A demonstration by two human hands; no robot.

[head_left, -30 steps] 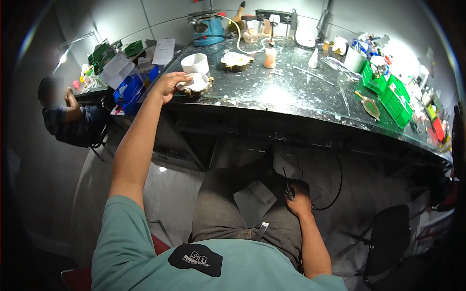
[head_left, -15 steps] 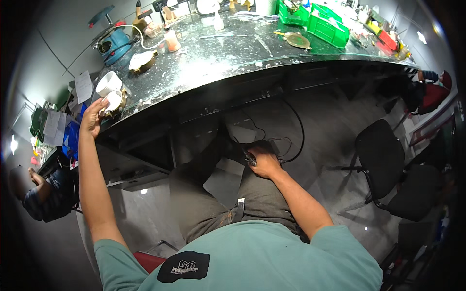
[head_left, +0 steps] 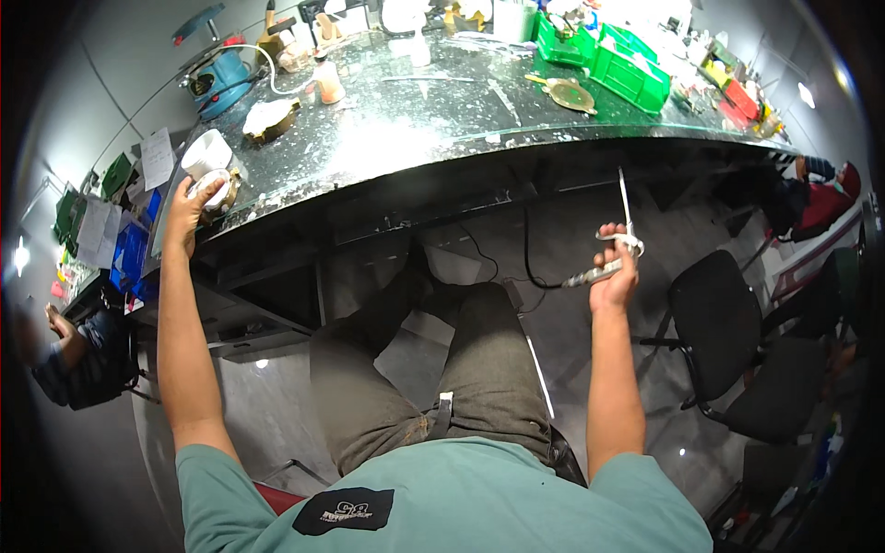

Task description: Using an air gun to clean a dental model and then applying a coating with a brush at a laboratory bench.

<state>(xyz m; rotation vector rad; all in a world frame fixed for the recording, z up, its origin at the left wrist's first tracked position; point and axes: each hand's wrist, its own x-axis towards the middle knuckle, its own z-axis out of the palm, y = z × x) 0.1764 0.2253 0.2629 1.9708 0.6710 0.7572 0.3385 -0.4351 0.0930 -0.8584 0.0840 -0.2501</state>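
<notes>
At the bench's left front edge, my left hand [head_left: 184, 214] has its fingers closed on the rim of a white round piece [head_left: 213, 187]. Brass-coloured metal [head_left: 232, 184] shows beside that piece, and a white cup [head_left: 206, 154] stands just behind it. Raised in front of the bench on the right, my right hand [head_left: 612, 281] is closed around a grey handpiece [head_left: 590, 275] with a black cable [head_left: 529, 249] running from its end. A thin pale rod [head_left: 623, 195] also sticks up from this hand; its kind is unclear.
On the dark bench [head_left: 406, 120] are a white lump in a brass-coloured holder [head_left: 269, 120], a peach bottle [head_left: 328, 83], a flat brass-coloured plate [head_left: 569, 95], green bins [head_left: 631, 74] and a blue machine [head_left: 219, 85]. Black chairs [head_left: 714, 304] stand right; a person [head_left: 78, 355] sits far left.
My right hand has risen from my lap up and to the right, carrying the handpiece and its cable; the thin rod now shows. My left hand stays at the white piece with slightly shifted fingers.
</notes>
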